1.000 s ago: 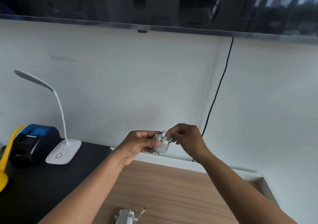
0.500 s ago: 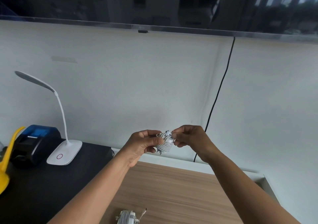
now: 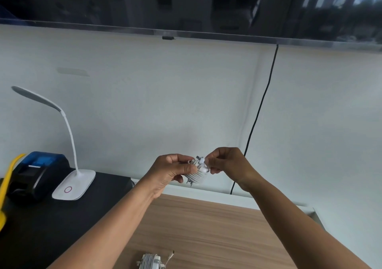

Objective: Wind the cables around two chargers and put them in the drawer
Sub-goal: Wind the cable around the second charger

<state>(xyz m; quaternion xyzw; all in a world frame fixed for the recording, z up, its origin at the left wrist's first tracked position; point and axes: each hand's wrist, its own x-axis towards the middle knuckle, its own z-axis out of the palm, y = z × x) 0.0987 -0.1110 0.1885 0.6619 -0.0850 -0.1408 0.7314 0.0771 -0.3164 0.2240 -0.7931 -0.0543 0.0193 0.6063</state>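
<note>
White charger (image 3: 198, 171), its cable (image 3: 195, 179) wound in tight coils around the body, is held in the air over the far edge of the wooden bench (image 3: 206, 227). The left hand (image 3: 171, 169) grips its side. The right hand (image 3: 227, 163) pinches the cable's tip on top. A second wound charger (image 3: 149, 262) lies at the near edge, with bare wood between.

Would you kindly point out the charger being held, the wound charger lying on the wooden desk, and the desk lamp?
held charger (image 3: 195, 176), head view, on its wound cable coils.
charger on the desk (image 3: 148, 261), head view, on its wound coils.
desk lamp (image 3: 73, 185), head view, on its flat white base.
</note>
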